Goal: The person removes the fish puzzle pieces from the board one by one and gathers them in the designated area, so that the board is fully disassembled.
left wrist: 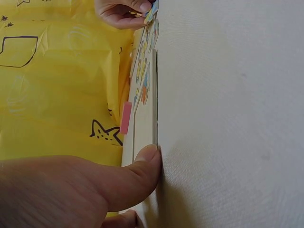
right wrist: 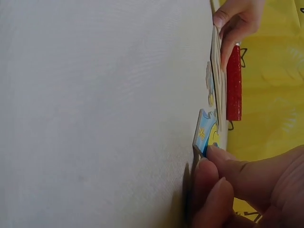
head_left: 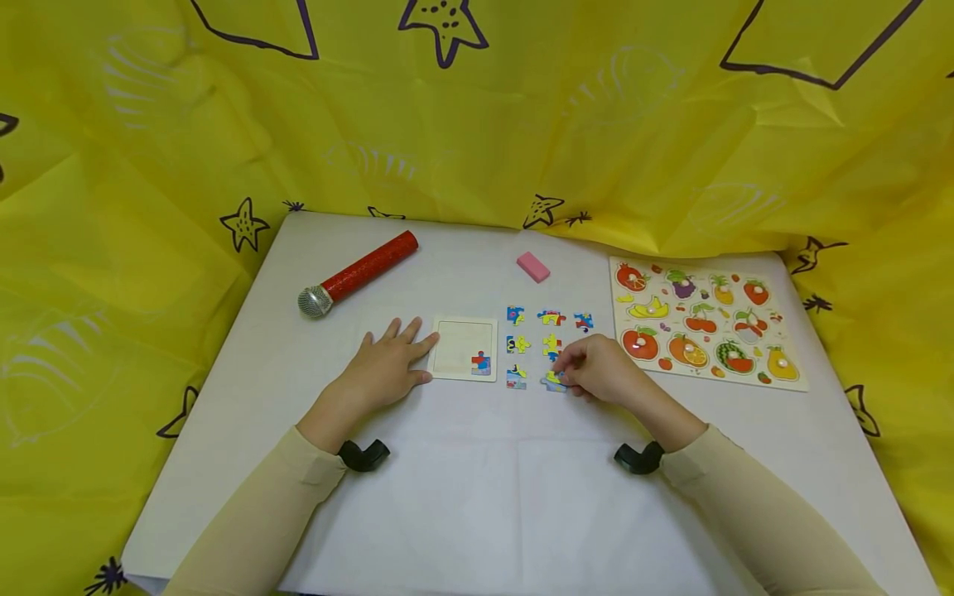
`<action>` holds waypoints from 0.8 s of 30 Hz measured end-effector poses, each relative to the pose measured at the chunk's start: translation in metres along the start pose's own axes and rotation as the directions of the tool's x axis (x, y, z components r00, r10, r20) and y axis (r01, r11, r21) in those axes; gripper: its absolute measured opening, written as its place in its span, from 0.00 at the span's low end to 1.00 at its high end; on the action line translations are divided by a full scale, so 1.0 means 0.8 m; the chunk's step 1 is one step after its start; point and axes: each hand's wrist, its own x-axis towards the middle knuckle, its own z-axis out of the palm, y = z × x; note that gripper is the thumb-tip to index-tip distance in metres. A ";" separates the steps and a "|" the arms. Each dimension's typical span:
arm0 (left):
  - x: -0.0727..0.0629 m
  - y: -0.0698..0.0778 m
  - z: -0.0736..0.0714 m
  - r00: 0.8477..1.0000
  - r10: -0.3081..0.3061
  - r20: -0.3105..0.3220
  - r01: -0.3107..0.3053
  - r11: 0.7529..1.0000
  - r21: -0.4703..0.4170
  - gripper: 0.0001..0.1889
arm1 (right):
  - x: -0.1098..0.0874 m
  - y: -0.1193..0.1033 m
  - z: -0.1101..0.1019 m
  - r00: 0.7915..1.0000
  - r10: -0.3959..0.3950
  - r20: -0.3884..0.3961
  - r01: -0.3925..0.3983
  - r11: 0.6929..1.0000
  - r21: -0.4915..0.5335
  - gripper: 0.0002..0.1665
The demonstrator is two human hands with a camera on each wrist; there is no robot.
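Observation:
My left hand (head_left: pixel 380 368) lies flat with its fingers spread, its thumb and index fingertip touching the left edge of a square wooden puzzle tray (head_left: pixel 455 348). One red and blue puzzle piece (head_left: pixel 480 362) sits in the tray's lower right corner. Between thumb and fingertips, my right hand (head_left: pixel 602 368) pinches a blue and yellow puzzle piece (right wrist: pixel 204 133); the right wrist view shows it tilted up at the tabletop. Several loose pieces, among them a blue and yellow one (head_left: pixel 516 378), are laid out in rows between the tray and my right hand.
A red microphone (head_left: pixel 365 271) with a silver head lies at the back left. Behind the loose pieces is a pink eraser-like block (head_left: pixel 532 266). At the right lies a fruit puzzle board (head_left: pixel 708 323). Yellow patterned cloth (head_left: pixel 477 124) hangs around the white table (head_left: pixel 462 497).

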 end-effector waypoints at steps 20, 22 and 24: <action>-0.001 0.000 -0.002 1.000 -0.001 -0.001 0.001 1.000 0.002 0.38 | 0.007 -0.016 0.011 0.974 -0.198 -0.108 0.167 0.956 -0.241 0.08; -0.001 0.000 -0.001 1.000 -0.002 -0.002 0.002 1.000 0.000 0.38 | 0.011 -0.024 0.014 0.968 -0.232 -0.096 0.207 0.953 -0.221 0.09; -0.001 0.000 -0.001 1.000 -0.002 -0.002 0.002 1.000 0.000 0.38 | 0.015 -0.033 0.018 0.960 -0.269 -0.073 0.250 0.947 -0.199 0.12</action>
